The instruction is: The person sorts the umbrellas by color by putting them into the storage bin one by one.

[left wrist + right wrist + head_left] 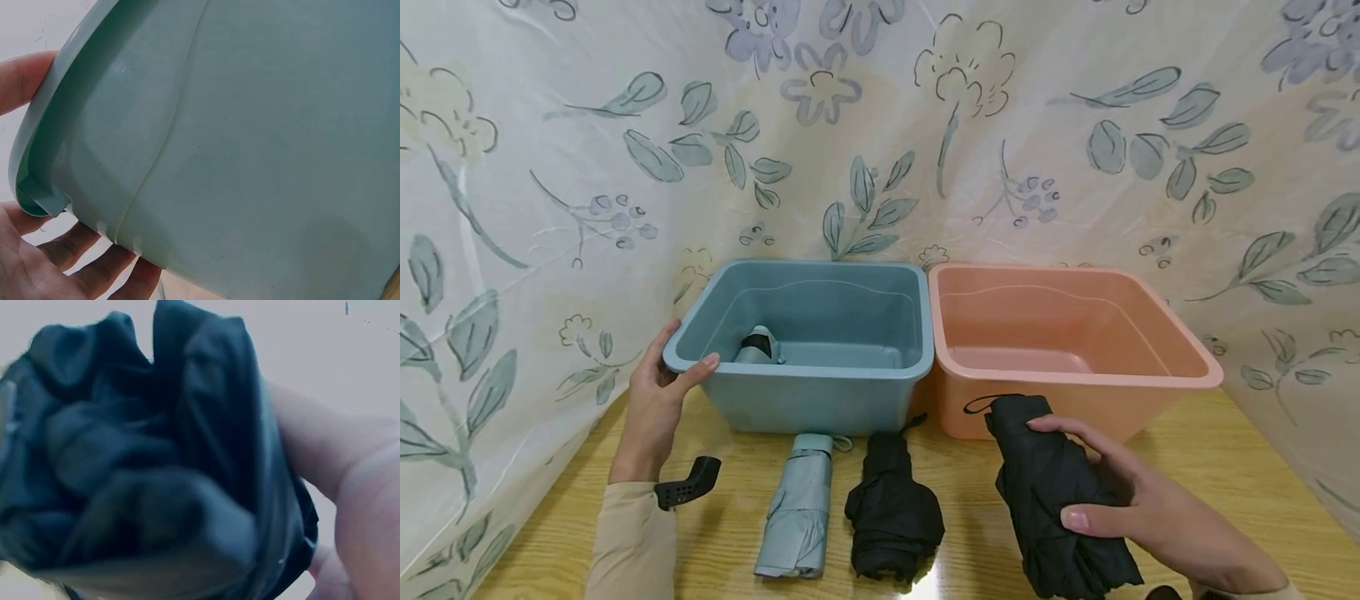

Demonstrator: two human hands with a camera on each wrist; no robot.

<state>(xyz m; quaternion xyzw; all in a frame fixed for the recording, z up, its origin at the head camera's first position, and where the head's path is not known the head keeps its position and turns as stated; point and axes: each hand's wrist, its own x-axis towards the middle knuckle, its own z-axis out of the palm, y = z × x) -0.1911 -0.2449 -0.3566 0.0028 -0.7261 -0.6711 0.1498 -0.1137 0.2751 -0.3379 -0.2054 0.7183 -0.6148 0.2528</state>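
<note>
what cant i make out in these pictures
Head: lower part of the light object inside the blue bin, behind the bin's front wall.
Head: several fingers of the right hand, behind the held black umbrella.
Left wrist: the bin's inside, hidden by its wall.
Right wrist: the umbrella's fine folds, blurred.

No words, letters, numbers, brand names or signs can be read in any view.
</note>
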